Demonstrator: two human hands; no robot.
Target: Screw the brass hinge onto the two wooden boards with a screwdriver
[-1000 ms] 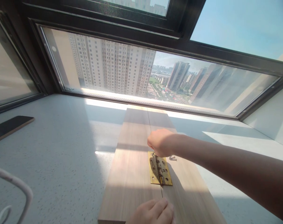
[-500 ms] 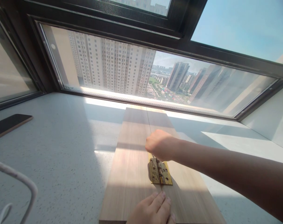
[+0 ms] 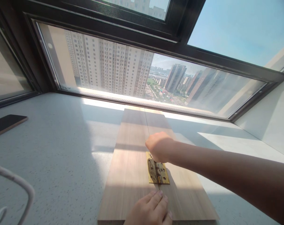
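Two light wooden boards (image 3: 130,175) lie side by side on a pale speckled sill, joined along a thin seam. A brass hinge (image 3: 157,172) lies across that seam. My right hand (image 3: 159,146) hovers over the hinge's far end, fingers curled down in a pinch; what they hold is hidden. My left hand (image 3: 151,209) rests flat on the near end of the boards, fingers stretched toward the hinge.
A dark phone (image 3: 6,123) lies at the far left of the sill (image 3: 50,150). A white cable (image 3: 17,184) loops at the lower left. A large black-framed window (image 3: 132,34) runs along the back, and a white wall (image 3: 273,122) stands at right.
The view has shifted slightly. My left hand has slid further up the boards toward the hinge. The small screws seen beside my right hand a second ago are now covered.
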